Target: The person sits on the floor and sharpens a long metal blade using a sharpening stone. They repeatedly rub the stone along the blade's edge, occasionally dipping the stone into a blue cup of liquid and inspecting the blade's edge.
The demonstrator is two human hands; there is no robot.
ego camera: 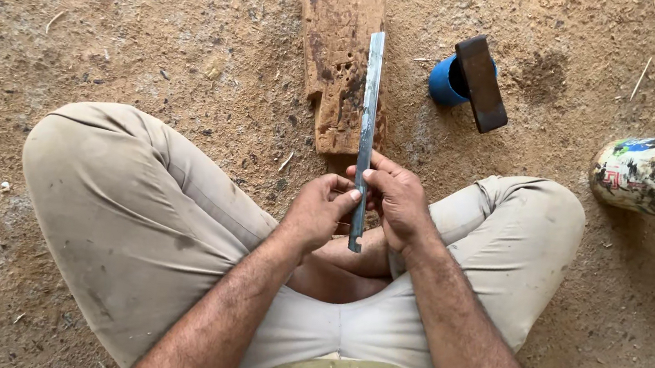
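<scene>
I pinch a long metal strip (368, 123) edge-on between my left hand (314, 214) and right hand (398, 202), both grips closed on its lower end. It stands over the wooden block (339, 54), hiding part of it. Right of the block, a hammer (480, 82) covers a blue cup (443, 80).

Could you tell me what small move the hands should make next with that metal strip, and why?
Probably lower the far end of the metal strip onto the wooden block. Both the left hand and the right hand pinch its near end, so the long rest hangs unsupported above the block, and the hammer lies just beside it on the blue cup.
</scene>
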